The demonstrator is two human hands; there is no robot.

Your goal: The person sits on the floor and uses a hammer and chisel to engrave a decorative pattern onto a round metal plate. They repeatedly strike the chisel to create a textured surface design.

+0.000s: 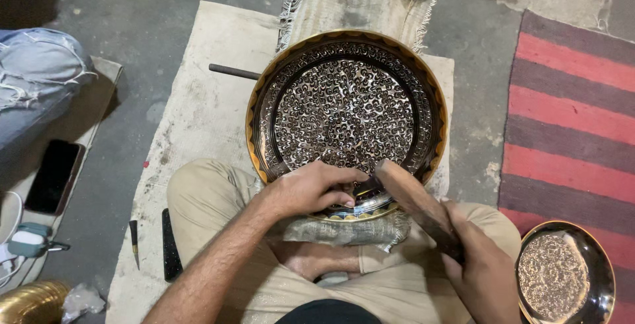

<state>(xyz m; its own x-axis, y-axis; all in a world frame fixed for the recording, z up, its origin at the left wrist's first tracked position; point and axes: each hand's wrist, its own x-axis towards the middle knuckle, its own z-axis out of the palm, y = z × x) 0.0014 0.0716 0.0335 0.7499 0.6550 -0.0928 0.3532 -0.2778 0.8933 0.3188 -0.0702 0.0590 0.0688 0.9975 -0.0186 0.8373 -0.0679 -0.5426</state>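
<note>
A large round brass plate [423, 86], dark and densely engraved with curling patterns, rests against my crossed legs on a folded cloth. My left hand [311, 188] lies on the plate's near rim, fingers curled around a small tool that is mostly hidden. My right hand [483, 268] grips the handle of a wooden mallet [410, 195], whose head sits just beside my left hand's fingers over the rim.
A smaller engraved plate [562, 274] lies at the lower right on a red striped rug [569, 99]. A metal rod [235, 71] and small chisels [134, 241] lie on the beige mat. Another person's jeans-clad leg [36, 79] and a dark phone [53, 175] are at the left.
</note>
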